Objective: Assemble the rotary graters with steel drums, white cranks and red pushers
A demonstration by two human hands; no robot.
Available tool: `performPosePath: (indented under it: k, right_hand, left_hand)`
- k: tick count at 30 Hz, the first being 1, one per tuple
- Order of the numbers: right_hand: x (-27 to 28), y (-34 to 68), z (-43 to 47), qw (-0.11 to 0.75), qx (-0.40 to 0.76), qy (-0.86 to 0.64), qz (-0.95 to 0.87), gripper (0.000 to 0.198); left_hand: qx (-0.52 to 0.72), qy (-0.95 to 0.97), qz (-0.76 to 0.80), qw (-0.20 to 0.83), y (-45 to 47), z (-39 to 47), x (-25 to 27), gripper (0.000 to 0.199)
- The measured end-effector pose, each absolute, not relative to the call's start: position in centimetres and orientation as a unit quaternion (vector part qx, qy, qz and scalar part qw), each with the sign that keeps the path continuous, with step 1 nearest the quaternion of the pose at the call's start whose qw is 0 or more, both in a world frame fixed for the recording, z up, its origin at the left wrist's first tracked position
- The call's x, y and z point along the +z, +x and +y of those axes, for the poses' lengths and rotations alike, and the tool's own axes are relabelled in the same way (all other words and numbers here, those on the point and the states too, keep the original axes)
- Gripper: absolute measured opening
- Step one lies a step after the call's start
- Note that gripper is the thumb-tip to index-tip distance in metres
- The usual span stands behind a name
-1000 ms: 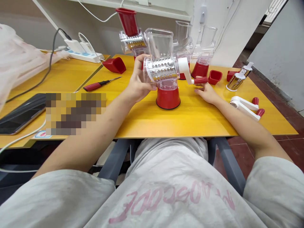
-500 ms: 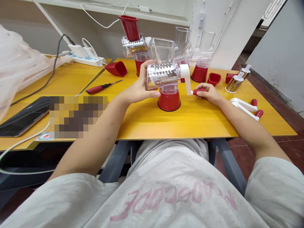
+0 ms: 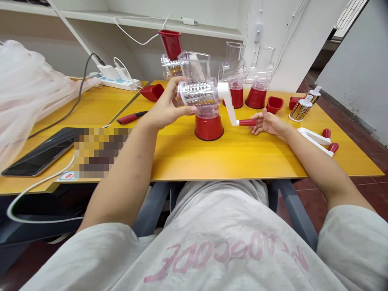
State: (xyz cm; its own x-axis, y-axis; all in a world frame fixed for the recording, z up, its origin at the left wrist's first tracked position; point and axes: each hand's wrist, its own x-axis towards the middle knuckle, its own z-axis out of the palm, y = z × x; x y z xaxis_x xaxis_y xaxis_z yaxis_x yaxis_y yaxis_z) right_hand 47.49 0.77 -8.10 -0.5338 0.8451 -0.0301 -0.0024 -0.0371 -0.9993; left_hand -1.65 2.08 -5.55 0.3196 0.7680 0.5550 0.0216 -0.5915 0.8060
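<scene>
A rotary drum grater [image 3: 209,127] with a red base, clear hopper and metal drum stands upright at the table's middle. My left hand [image 3: 169,103] grips its clear housing from the left, thumb in front and fingers partly hidden behind. From the right side of the drum a white crank [image 3: 229,107] slants down to a red grip [image 3: 247,122]. Around the end of that grip, my right hand [image 3: 268,122] has its fingers loosely apart, not closed on it; whether a fingertip touches it I cannot tell.
Behind stand a grater with a red hopper [image 3: 171,44] and two clear-topped graters [image 3: 237,97]. Red pushers [image 3: 274,105], perforated drums [image 3: 300,111] and spare cranks [image 3: 315,139] lie right. Leftward are a screwdriver [image 3: 131,118], phone [image 3: 45,151], power strip [image 3: 121,83] and plastic bag [image 3: 39,89].
The grater has shifted left with my left hand on it. My right hand has loosened from the crank's red grip, its fingers opening. The crank's lower end now angles further to the right.
</scene>
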Motion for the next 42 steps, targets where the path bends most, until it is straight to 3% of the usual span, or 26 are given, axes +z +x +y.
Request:
performPosePath:
  k: [6, 11, 13, 17, 22, 26, 29, 34, 37, 40, 42]
  right_hand:
    - [-8.3, 47.5, 1.0, 0.326, 0.632, -0.338, -0.616, 0.075]
    - [-8.5, 47.0, 0.8, 0.337, 0.605, -0.371, -0.619, 0.062]
    - [-8.5, 46.9, 0.8, 0.339, 0.6, -0.375, -0.621, 0.067]
    - [-8.5, 46.6, 0.7, 0.343, 0.591, -0.383, -0.622, 0.071]
    - [-8.3, 46.3, 0.4, 0.337, 0.575, -0.396, -0.631, 0.063]
    - [-8.3, 46.5, 0.5, 0.335, 0.563, -0.398, -0.642, 0.064]
    - [-8.3, 46.5, 0.5, 0.324, 0.544, -0.418, -0.651, 0.062]
    - [-8.3, 42.0, -2.3, 0.391, 0.346, -0.405, -0.751, 0.068]
    - [-8.1, 36.0, -4.5, 0.328, 0.251, -0.37, -0.832, 0.075]
    - [-8.3, 29.5, -4.4, 0.226, 0.226, -0.432, -0.843, 0.072]
    - [-9.0, 26.2, -2.8, 0.204, 0.185, -0.475, -0.836, 0.075]
  left_hand:
    - [0.534, 0.711, 0.27, 0.369, -5.7, 4.2, -5.9, 0.124]
    - [0.597, 0.646, 0.295, 0.373, -7.5, 6.4, -6.3, 0.142]
    - [0.6, 0.648, 0.317, 0.345, -8.2, 6.6, -6.1, 0.146]
    - [0.653, 0.627, 0.354, 0.237, -10.4, 6.3, -5.7, 0.13]
    - [0.655, 0.593, 0.379, 0.276, -11.8, 6.0, -5.6, 0.155]
    - [0.688, 0.574, 0.38, 0.231, -10.0, 5.4, -5.1, 0.136]
    - [0.702, 0.559, 0.382, 0.218, -8.2, 4.5, -4.5, 0.134]
    - [0.704, 0.547, 0.379, 0.25, -6.8, 3.7, -4.4, 0.148]
    - [0.686, 0.563, 0.369, 0.277, -7.6, 4.6, -5.2, 0.148]
    - [0.666, 0.589, 0.347, 0.3, -8.5, 5.8, -6.0, 0.14]
    - [0.675, 0.575, 0.344, 0.31, -8.7, 6.3, -6.1, 0.135]
